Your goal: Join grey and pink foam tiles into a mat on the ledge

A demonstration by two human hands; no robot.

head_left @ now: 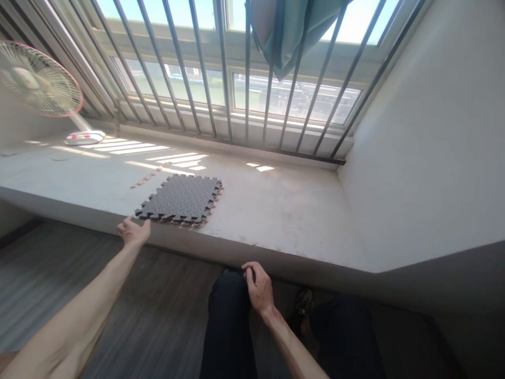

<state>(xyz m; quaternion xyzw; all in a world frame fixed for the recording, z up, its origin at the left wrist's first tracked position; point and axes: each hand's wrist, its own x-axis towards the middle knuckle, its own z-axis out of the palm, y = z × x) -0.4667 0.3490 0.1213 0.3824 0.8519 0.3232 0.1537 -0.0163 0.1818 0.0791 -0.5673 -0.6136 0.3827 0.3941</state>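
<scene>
Wide window (295, 97) across the far side, two tiers of panes behind slanted metal bars (221, 68); bright daylight outside. Teal cloth (284, 37) hangs over the bars, upper centre-right. Pale window ledge (300, 210) runs left to right; sun stripes (158, 152) on its far left part. White fan (35, 79), pink-rimmed, stands on it far left. Plain pale wall (426, 147) right. Dark wood-grain floor (158, 305) near.
</scene>
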